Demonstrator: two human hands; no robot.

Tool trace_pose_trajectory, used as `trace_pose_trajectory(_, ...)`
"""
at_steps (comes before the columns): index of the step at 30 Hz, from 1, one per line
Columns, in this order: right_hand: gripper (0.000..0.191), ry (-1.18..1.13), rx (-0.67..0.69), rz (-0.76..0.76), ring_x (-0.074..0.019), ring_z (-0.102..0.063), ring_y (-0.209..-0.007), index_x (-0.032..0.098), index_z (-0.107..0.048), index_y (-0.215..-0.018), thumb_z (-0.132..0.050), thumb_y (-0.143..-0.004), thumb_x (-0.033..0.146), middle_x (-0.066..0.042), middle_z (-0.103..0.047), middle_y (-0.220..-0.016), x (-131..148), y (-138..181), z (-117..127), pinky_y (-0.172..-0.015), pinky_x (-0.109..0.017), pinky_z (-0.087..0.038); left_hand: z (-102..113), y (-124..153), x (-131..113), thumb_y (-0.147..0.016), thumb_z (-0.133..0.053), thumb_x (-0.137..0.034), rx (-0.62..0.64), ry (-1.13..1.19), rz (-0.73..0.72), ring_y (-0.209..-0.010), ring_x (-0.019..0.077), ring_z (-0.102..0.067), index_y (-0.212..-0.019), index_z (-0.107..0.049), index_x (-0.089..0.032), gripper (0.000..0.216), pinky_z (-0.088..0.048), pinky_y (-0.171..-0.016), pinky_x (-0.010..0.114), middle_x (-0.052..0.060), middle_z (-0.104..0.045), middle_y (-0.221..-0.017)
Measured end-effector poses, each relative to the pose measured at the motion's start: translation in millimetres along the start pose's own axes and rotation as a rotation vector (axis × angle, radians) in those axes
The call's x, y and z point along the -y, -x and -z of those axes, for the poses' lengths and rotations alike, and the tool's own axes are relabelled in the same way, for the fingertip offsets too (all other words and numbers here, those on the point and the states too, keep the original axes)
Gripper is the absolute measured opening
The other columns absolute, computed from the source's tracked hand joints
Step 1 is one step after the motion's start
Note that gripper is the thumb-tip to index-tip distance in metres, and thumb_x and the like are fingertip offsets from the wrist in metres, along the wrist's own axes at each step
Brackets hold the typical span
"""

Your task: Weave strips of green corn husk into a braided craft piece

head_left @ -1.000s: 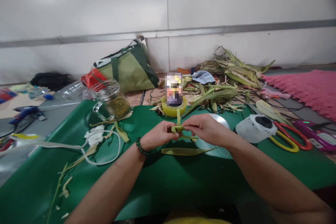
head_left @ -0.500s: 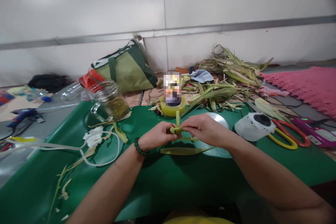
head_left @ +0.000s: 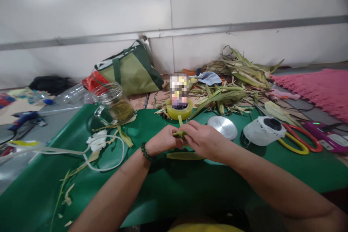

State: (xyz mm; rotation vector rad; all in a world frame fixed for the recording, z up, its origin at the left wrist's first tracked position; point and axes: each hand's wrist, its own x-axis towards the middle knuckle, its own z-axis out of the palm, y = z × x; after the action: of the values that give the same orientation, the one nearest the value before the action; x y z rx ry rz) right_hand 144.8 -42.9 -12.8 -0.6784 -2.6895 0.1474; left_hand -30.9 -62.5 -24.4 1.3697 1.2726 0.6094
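Close together at the middle of the green mat, both my hands are closed on a folded green corn husk strip (head_left: 180,134). My left hand (head_left: 165,139), with a dark green bead bracelet at the wrist, pinches it from the left. My right hand (head_left: 202,138) grips it from the right, its fingertips partly hiding it. One end of the strip sticks up between the hands. Beneath them a flat piece of husk (head_left: 185,156) lies on the mat. A round metal lid (head_left: 223,127) rests just beyond my right hand, and a roll of yellow tape (head_left: 174,113) stands ahead.
To the right are a white-wrapped spool (head_left: 257,132), scissors with red and yellow handles (head_left: 295,145) and a purple device (head_left: 323,137). A glass mug (head_left: 119,110), white cord (head_left: 102,170) and glue gun (head_left: 23,120) are left. Husks (head_left: 223,98) pile up behind, near a green bag (head_left: 136,74).
My right hand has shifted left and closed in over the strip, so more of it is covered. The metal lid shows more fully. My left hand has barely moved.
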Motion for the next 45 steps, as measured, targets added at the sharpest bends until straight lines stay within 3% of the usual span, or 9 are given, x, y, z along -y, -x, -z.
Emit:
trace_pose_trajectory(6, 0.038, 0.17, 0.052, 0.087, -0.0131, -0.05, -0.061, 0.018, -0.046, -0.128, -0.039, -0.091, 0.017, -0.007, -0.058, -0.082, -2, -4, 0, -0.049, -0.024, -0.027, -6, 2, -5, -0.051, -0.06, -0.013, -0.125, 0.062, -0.067, -0.048, 0.0067, -0.036, -0.05, -0.055, -0.014, 0.005, -0.03, -0.045, 0.02, -0.006, -0.046, -0.047)
trace_pose_trajectory(12, 0.042, 0.347, 0.185, 0.091, -0.0097, -0.046, -0.051, 0.018, -0.049, -0.123, -0.045, -0.083, 0.004, -0.006, -0.059, -0.084, -1, -4, 2, -0.045, -0.026, -0.019, -13, 0, -8, -0.048, -0.059, -0.01, -0.106, 0.113, -0.082, -0.051, 0.0082, -0.04, -0.045, -0.054, -0.013, 0.007, -0.034, -0.05, 0.02, -0.005, -0.05, -0.047)
trace_pose_trajectory(16, 0.019, 0.241, 0.006, 0.063, -0.0079, -0.048, -0.056, 0.019, -0.059, -0.099, -0.044, -0.088, 0.015, -0.009, -0.055, -0.107, -6, -5, 1, -0.046, -0.024, -0.023, -14, 0, -4, -0.05, -0.062, -0.012, -0.109, 0.131, -0.051, -0.052, 0.0083, -0.042, -0.049, -0.057, -0.012, 0.005, -0.035, -0.052, 0.021, -0.005, -0.051, -0.049)
trace_pose_trajectory(20, 0.022, 0.017, -0.107, 0.068, -0.0095, -0.053, -0.066, 0.017, -0.06, -0.09, -0.039, -0.093, 0.024, -0.01, -0.054, -0.108, -10, -6, 1, -0.055, -0.022, -0.035, -15, 0, -2, -0.052, -0.063, -0.016, -0.135, 0.155, -0.066, -0.052, 0.0079, -0.04, -0.054, -0.059, -0.012, 0.007, -0.033, -0.052, 0.022, -0.005, -0.05, -0.051)
trace_pose_trajectory(25, 0.023, 0.051, 0.047, 0.132, -0.0126, -0.054, -0.072, 0.015, -0.057, -0.105, -0.041, -0.089, 0.01, -0.008, -0.056, -0.097, -5, -5, 3, -0.058, -0.022, -0.037, -15, -1, -1, -0.052, -0.062, -0.016, -0.174, 0.121, -0.134, -0.056, 0.0091, -0.041, -0.052, -0.057, -0.012, 0.006, -0.033, -0.053, 0.021, -0.005, -0.047, -0.052)
trace_pose_trajectory(33, 0.026, 0.276, 0.164, 0.056, -0.0129, -0.051, -0.059, 0.013, -0.056, -0.108, -0.046, -0.084, 0.006, -0.006, -0.054, -0.086, -2, -8, -4, -0.047, -0.026, -0.024, -19, -5, 1, -0.054, -0.064, -0.015, -0.158, 0.01, -0.189, -0.056, 0.0095, -0.042, -0.054, -0.056, -0.012, 0.008, -0.036, -0.054, 0.021, -0.005, -0.051, -0.052)
trace_pose_trajectory(37, 0.015, 0.225, 0.073, -0.004, -0.0115, -0.051, -0.057, 0.012, -0.058, -0.091, -0.043, -0.089, 0.014, -0.008, -0.057, -0.089, -12, -10, -9, -0.047, -0.025, -0.029, -19, -5, 3, -0.055, -0.064, -0.015, -0.156, 0.015, -0.18, -0.053, 0.0082, -0.04, -0.054, -0.055, -0.013, 0.01, -0.033, -0.053, 0.021, -0.005, -0.049, -0.052)
trace_pose_trajectory(41, 0.02, 0.081, -0.149, 0.077, -0.0127, -0.059, -0.075, 0.016, -0.059, -0.096, -0.039, -0.093, 0.02, -0.01, -0.057, -0.113, -11, -7, -6, -0.06, -0.023, -0.04, -15, -3, 0, -0.059, -0.063, -0.019, -0.173, 0.054, -0.219, -0.053, 0.0088, -0.04, -0.055, -0.056, -0.013, 0.01, -0.034, -0.052, 0.021, -0.005, -0.048, -0.051)
trace_pose_trajectory(45, 0.024, -0.002, -0.102, 0.173, -0.0142, -0.06, -0.084, 0.018, -0.059, -0.102, -0.036, -0.095, 0.021, -0.007, -0.064, -0.105, 14, -3, -3, -0.067, -0.024, -0.043, -13, 0, -4, -0.057, -0.068, -0.021, -0.153, 0.153, -0.271, -0.063, 0.014, -0.051, -0.055, -0.061, -0.011, 0.012, -0.042, -0.059, 0.025, 0.001, -0.058, -0.06)
